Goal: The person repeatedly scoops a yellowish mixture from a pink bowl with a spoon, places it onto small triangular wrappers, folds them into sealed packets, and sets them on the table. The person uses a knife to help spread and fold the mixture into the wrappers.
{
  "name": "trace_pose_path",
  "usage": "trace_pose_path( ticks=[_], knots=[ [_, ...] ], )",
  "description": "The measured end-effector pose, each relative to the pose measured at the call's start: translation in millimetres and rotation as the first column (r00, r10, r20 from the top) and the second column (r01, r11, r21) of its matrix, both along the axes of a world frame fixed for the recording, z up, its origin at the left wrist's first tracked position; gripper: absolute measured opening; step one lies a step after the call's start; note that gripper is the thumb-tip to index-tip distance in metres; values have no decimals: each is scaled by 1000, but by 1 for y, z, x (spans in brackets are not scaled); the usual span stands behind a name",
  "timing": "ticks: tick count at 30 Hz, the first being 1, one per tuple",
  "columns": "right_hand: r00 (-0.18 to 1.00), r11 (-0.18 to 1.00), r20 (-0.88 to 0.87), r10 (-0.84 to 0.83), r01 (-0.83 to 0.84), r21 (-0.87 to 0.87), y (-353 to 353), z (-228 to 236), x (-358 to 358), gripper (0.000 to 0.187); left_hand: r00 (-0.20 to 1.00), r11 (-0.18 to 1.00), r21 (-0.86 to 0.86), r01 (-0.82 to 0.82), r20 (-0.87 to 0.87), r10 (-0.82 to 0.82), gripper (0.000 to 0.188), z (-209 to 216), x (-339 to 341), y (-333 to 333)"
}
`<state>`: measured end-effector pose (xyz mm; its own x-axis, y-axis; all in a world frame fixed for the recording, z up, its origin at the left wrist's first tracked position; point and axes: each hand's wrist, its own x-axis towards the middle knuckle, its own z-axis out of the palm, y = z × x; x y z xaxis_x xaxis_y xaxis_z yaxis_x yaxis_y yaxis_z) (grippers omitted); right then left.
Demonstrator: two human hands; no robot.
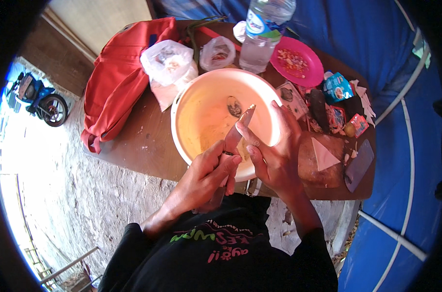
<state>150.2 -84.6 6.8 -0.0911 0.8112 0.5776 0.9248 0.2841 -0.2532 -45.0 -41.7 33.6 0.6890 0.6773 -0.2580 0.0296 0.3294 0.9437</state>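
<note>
My left hand [213, 170] is closed round the handle of a knife, whose blade [239, 131] points up and away over a large pale basin [178, 121]. My right hand [274, 146] has its fingers stretched and apart, one fingertip against the blade near its tip. Something pale sticks to the tip. Yellowish smears coat the basin's inside, and a dark oval patch [234, 106] shows on its far inner side. The basin's near part is hidden behind my hands.
A red bag [116, 82], plastic bags [167, 63] and a large water bottle [260, 44] stand beyond the basin. To the right are a pink plate [316, 73] of chopped bits, packets [338, 87] and a wooden board [306, 170] bearing a pale triangular piece [324, 155].
</note>
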Motion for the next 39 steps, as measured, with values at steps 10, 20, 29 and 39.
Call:
trace_pose_path(
  ticks=[10,20,29,39],
  knots=[
    [990,1000,140,-10,14,-24,29,-1,-7,32,999,995,-98,-33,-33,30,26,-1,-35,-4],
    [-309,778,-919,-245,-628,3,36,3,8,69,975,968,242,-64,-189,112,23,1,-41,5],
    [-556,730,-773,-306,-658,184,25,13,-8,76,917,760,648,46,-330,225,21,2,-27,8],
    [-589,733,-733,-340,-655,186,28,10,-12,73,886,690,721,62,-358,295,26,4,-37,9]
  ],
)
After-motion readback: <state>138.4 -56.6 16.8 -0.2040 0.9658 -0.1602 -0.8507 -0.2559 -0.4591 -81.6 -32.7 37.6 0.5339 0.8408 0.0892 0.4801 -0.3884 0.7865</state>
